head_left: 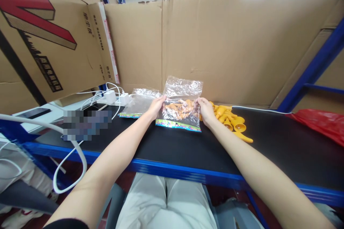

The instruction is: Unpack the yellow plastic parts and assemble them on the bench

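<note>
I hold a clear plastic bag with a colourful printed bottom strip upright on the black table top. Several yellow plastic toys show inside it. My left hand grips the bag's left edge, and my right hand grips its right edge. A loose pile of yellow toys lies on the table just right of my right hand. A second clear bag lies to the left, behind my left hand.
Cardboard sheets wall off the back and left. White chargers and cables sit at the back left, with a dark phone on a white ledge. A red bag lies at the right edge. Blue shelf posts frame the table.
</note>
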